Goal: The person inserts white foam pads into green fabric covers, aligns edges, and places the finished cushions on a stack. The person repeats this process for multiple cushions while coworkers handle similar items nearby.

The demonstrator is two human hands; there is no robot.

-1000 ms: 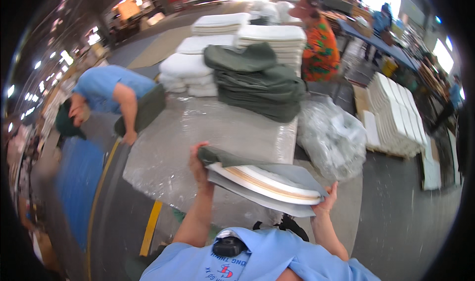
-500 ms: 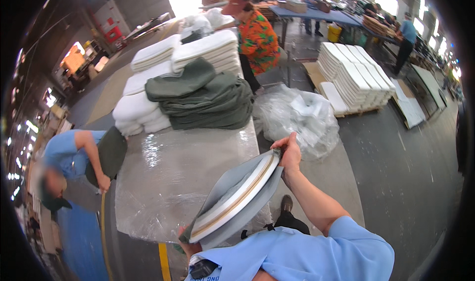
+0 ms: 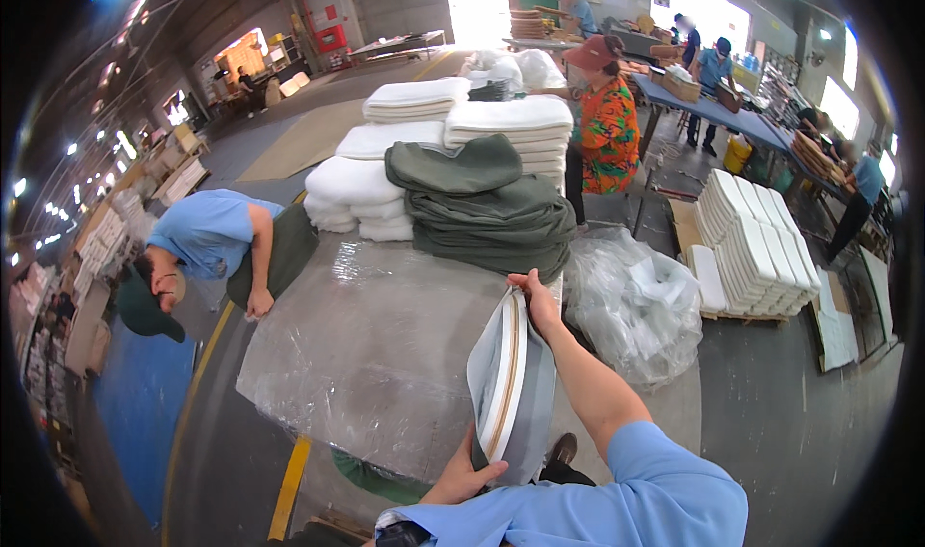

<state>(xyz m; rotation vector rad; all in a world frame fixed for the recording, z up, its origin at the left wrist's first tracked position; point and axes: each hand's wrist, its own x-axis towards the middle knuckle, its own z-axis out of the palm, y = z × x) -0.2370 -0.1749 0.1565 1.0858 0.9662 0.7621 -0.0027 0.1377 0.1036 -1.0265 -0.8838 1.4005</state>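
Observation:
I hold a flat grey cushion cover (image 3: 511, 383) with a tan zipper strip along its edge, standing upright on its edge in front of me. My right hand (image 3: 536, 299) grips its top end. My left hand (image 3: 462, 478) grips its bottom end near my chest. The cover hangs over the near edge of a table wrapped in clear plastic sheeting (image 3: 366, 345). On the far side of that table lie a pile of dark green covers (image 3: 491, 210) and stacks of white foam pads (image 3: 424, 133).
A person in a blue shirt and green cap (image 3: 202, 248) leans on the table's left side. A person in an orange patterned top (image 3: 605, 123) stands behind it. A clear plastic bag heap (image 3: 631, 301) and a pallet of white pads (image 3: 756, 248) sit to the right.
The grey cover has swung from lying flat across my front to standing upright on its edge. My right hand rose to its top while my left dropped to its bottom. My view turned left.

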